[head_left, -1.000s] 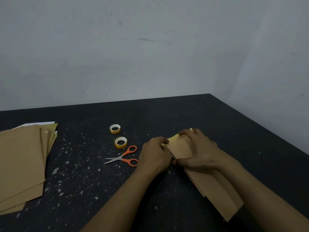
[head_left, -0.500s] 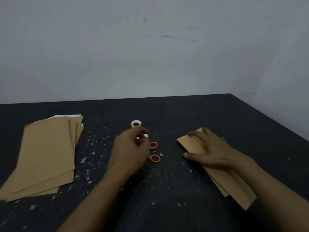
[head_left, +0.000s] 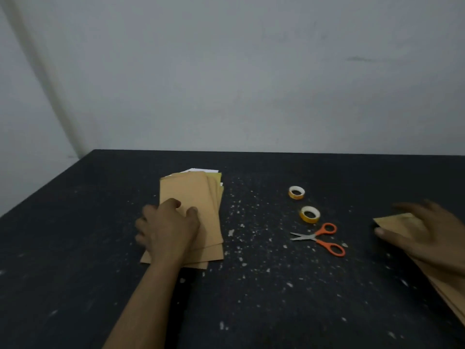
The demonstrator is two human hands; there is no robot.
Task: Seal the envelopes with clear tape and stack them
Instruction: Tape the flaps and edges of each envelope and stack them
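A fanned stack of brown envelopes [head_left: 193, 195] lies on the black table [head_left: 75, 248], left of centre, with white paper showing at its far end. My left hand [head_left: 167, 227] rests on the stack's near left part, fingers spread and slightly bent. At the right edge my right hand [head_left: 427, 235] lies flat on another brown envelope [head_left: 395, 221] that runs off toward the lower right. Two small tape rolls [head_left: 296, 192] [head_left: 310, 214] sit between the hands.
Orange-handled scissors [head_left: 320, 239] lie just in front of the nearer tape roll. White specks dot the tabletop. A grey wall rises behind the table's far edge, and the table's left edge slants down at the left.
My left hand left the tape rolls and moved left onto the envelope stack. The view swung left, so the right hand and its envelope now sit at the right edge.
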